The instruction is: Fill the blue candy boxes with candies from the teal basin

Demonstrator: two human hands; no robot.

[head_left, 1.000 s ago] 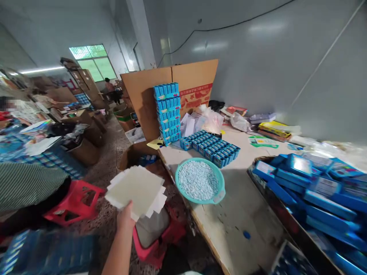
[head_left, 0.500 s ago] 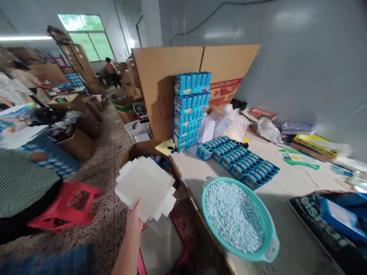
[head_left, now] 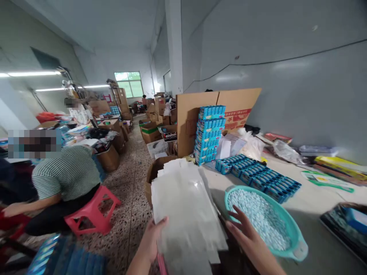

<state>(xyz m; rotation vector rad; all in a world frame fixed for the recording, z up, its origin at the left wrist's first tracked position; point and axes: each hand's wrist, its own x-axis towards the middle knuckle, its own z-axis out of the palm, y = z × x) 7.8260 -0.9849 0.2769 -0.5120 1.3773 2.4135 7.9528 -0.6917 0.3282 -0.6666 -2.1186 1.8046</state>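
Note:
My left hand (head_left: pixel 153 238) grips the lower left edge of a fanned stack of white translucent sheets (head_left: pixel 185 208), thumb on top. My right hand (head_left: pixel 248 238) hovers at the stack's right side with fingers spread, close to the rim of a teal basin (head_left: pixel 299 244) full of small pale blue pellets (head_left: pixel 259 217). The basin sits on the white table (head_left: pixel 315 198) at my right. Behind it lie rows of small blue boxes (head_left: pixel 258 177), and a tall stack of blue boxes (head_left: pixel 209 133) stands against a cardboard sheet (head_left: pixel 187 114).
A person in a striped shirt (head_left: pixel 64 177) sits on a red stool (head_left: pixel 94 214) at the left. Open cardboard cartons (head_left: pixel 156 173) line the terrazzo aisle. Bags, papers and packets lie along the table's far side by the grey wall. A dark tray (head_left: pixel 342 225) is at the right.
The view swung up and left. The sheets now stand nearer and more upright before me. My right hand has come into view beside them.

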